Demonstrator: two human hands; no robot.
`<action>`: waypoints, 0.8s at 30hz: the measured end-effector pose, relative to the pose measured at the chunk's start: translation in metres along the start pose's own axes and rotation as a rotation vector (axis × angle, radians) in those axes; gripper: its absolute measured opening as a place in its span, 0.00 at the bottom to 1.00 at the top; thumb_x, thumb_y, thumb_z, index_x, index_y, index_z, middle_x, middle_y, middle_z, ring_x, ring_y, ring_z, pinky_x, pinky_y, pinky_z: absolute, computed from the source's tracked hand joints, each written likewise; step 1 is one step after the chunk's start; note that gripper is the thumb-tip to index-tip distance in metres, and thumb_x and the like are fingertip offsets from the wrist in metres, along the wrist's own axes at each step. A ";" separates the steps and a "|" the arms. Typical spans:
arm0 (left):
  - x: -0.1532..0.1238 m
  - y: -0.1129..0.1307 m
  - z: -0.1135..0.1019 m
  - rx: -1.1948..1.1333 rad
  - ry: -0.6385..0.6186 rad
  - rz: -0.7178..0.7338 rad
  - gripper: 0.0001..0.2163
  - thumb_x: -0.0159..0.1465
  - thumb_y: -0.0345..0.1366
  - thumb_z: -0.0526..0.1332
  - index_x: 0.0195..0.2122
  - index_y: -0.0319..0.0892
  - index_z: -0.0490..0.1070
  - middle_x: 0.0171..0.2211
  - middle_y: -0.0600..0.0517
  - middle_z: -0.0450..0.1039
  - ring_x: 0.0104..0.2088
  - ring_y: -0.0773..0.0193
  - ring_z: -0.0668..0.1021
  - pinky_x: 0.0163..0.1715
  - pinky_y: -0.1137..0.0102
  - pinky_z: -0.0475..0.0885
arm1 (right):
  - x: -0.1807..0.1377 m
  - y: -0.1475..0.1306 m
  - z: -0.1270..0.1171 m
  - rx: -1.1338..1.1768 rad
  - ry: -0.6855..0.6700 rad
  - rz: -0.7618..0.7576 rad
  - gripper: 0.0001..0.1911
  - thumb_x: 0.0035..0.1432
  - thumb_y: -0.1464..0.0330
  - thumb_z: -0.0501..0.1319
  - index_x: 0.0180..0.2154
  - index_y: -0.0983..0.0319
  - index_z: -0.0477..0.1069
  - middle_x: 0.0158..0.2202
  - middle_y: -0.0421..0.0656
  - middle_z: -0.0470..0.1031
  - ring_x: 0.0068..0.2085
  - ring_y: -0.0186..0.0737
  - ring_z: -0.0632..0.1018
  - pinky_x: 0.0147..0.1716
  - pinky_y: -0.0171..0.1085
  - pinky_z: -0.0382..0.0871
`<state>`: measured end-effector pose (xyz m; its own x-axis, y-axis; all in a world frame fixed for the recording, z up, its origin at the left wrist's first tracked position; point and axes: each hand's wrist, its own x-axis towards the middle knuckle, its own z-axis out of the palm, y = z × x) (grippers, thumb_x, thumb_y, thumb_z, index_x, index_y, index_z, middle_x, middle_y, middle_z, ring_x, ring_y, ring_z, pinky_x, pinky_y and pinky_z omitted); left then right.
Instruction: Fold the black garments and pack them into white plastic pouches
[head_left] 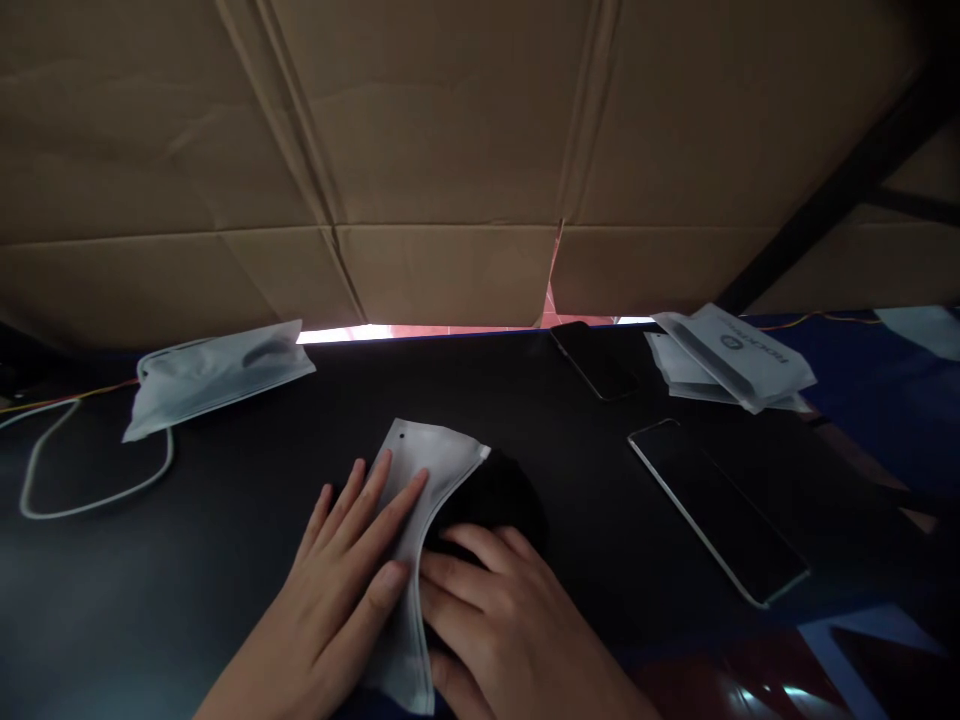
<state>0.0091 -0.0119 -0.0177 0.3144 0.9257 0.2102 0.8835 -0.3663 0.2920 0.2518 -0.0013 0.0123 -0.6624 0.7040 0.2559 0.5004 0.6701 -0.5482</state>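
My left hand [341, 575] lies flat, fingers stretched out, on a white pouch [427, 470] at the front middle of the black table [225, 560]. My right hand [499, 625] lies beside it with fingers pressed against the pouch's open edge and a black item [499, 495] that sticks out of it. How far the black item sits inside the pouch is hidden by my fingers.
A filled white pouch [214, 375] lies at the back left beside a white cable [97, 480]. Two phones lie face up at the right [716, 510] [596, 360]. A stack of white pouches [727, 360] sits at the back right. Cardboard [450, 150] walls the back.
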 end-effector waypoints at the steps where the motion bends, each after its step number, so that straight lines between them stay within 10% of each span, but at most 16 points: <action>1: 0.002 0.004 -0.002 -0.009 -0.023 0.010 0.29 0.81 0.43 0.46 0.81 0.62 0.41 0.82 0.52 0.47 0.79 0.41 0.56 0.70 0.31 0.58 | 0.000 0.000 0.001 0.003 -0.003 -0.003 0.15 0.73 0.64 0.67 0.59 0.54 0.76 0.57 0.34 0.85 0.62 0.45 0.77 0.64 0.44 0.72; 6: 0.010 0.022 -0.006 -0.025 -0.066 0.106 0.29 0.82 0.46 0.45 0.82 0.59 0.38 0.81 0.49 0.50 0.78 0.41 0.57 0.68 0.30 0.57 | 0.010 -0.003 0.015 -0.077 0.114 0.199 0.10 0.64 0.74 0.66 0.46 0.59 0.82 0.47 0.43 0.86 0.48 0.52 0.81 0.49 0.49 0.82; 14: 0.005 0.017 -0.002 -0.049 -0.052 0.076 0.28 0.82 0.46 0.41 0.82 0.58 0.39 0.81 0.50 0.48 0.80 0.43 0.54 0.71 0.30 0.51 | -0.005 0.011 -0.035 0.277 -0.033 -0.010 0.23 0.69 0.75 0.69 0.62 0.52 0.79 0.62 0.33 0.82 0.68 0.37 0.77 0.68 0.35 0.72; 19: 0.007 0.017 -0.002 -0.042 -0.063 0.079 0.28 0.82 0.46 0.42 0.82 0.58 0.38 0.81 0.50 0.48 0.79 0.44 0.55 0.71 0.30 0.52 | -0.032 0.028 -0.041 -0.041 0.223 0.081 0.19 0.73 0.69 0.65 0.62 0.54 0.78 0.64 0.41 0.81 0.67 0.48 0.77 0.62 0.50 0.81; 24: 0.014 0.027 -0.005 -0.069 -0.087 0.101 0.29 0.82 0.50 0.42 0.82 0.58 0.35 0.81 0.49 0.48 0.79 0.43 0.56 0.71 0.30 0.51 | -0.032 0.026 -0.027 -0.137 0.023 0.066 0.20 0.70 0.65 0.69 0.61 0.57 0.79 0.68 0.39 0.78 0.74 0.53 0.70 0.67 0.50 0.77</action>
<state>0.0357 -0.0096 -0.0026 0.4319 0.8875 0.1609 0.8208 -0.4607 0.3376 0.3011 0.0004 0.0114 -0.6137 0.7516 0.2420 0.6146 0.6471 -0.4512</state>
